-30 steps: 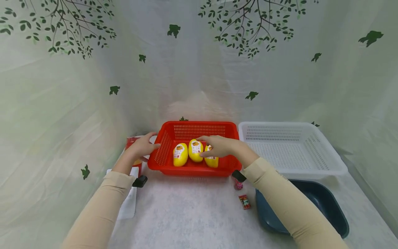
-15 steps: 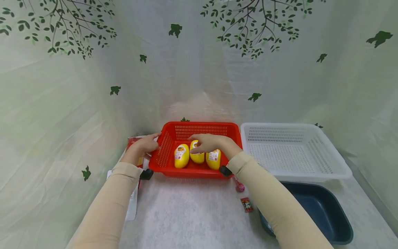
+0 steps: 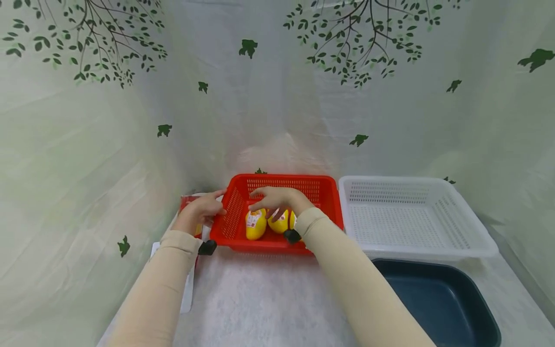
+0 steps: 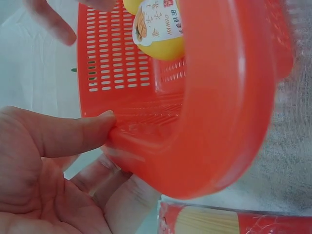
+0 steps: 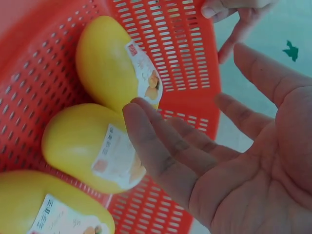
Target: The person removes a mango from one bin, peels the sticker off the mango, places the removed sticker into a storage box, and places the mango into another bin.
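Note:
Three yellow mangoes (image 5: 73, 141) with white labels lie side by side in a red slotted plastic basket (image 3: 260, 247). My left hand (image 3: 203, 210) holds the basket's left rim; in the left wrist view its thumb (image 4: 85, 134) lies over the edge with the other fingers under it on the outside. Above the mangoes hovers my right hand (image 3: 277, 198), holding nothing, its fingers spread and slightly bent. Its fingertips (image 5: 134, 117) overlap the upper two mangoes in the right wrist view. From the head view, that hand and wrist partly cover the middle and right mangoes.
A white slotted basket (image 3: 386, 217) stands right of the red one. In front of it sits a dark blue tray (image 3: 438, 299). Left of the red basket lie a red packet (image 4: 209, 222) with pale sticks showing through its window, and a white flat item (image 3: 188, 294).
My right hand has moved left across the mangoes toward the left one. My left hand has closed onto the basket rim. The two small sweets are now hidden by my right arm.

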`<state>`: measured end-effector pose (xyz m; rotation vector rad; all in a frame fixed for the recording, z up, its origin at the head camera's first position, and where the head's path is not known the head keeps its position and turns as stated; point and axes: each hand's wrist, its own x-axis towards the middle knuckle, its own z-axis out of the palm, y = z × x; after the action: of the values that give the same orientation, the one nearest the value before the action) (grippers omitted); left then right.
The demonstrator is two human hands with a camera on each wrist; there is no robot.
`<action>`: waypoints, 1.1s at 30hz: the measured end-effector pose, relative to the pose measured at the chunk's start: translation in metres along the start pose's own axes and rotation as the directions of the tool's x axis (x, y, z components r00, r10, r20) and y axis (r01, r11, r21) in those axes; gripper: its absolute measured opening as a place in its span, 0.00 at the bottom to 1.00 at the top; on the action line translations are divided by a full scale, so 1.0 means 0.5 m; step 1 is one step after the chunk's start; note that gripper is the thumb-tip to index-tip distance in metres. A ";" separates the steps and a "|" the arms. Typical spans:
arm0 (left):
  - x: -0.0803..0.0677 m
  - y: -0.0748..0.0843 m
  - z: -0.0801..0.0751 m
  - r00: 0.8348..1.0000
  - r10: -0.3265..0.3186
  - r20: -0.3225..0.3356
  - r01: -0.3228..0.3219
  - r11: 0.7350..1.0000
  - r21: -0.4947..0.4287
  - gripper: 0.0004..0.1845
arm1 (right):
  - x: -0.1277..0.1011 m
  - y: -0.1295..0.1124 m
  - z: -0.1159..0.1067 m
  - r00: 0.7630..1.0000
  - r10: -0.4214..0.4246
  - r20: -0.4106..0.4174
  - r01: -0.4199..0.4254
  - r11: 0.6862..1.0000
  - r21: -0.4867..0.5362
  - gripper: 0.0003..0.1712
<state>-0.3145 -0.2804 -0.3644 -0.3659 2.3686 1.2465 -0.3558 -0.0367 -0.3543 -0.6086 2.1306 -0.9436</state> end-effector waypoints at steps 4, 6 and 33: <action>-0.004 -0.001 0.002 1.000 -0.001 -0.006 0.001 1.000 0.005 0.48 | 0.014 -0.007 0.001 0.998 0.057 0.004 -0.057 0.995 0.082 0.42; -0.005 -0.002 0.003 1.000 0.002 -0.008 -0.002 1.000 0.011 0.48 | 0.019 -0.010 0.000 0.996 0.085 0.007 -0.085 0.991 0.099 0.42; 0.001 -0.005 0.010 0.999 0.009 -0.047 -0.007 0.999 0.041 0.48 | 0.072 -0.015 0.038 0.951 0.306 0.046 -0.295 0.851 0.434 0.35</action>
<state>-0.3128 -0.2779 -0.3690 -0.3773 2.4338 1.2036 -0.3631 -0.0731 -0.3727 -0.0335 1.8688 -1.1980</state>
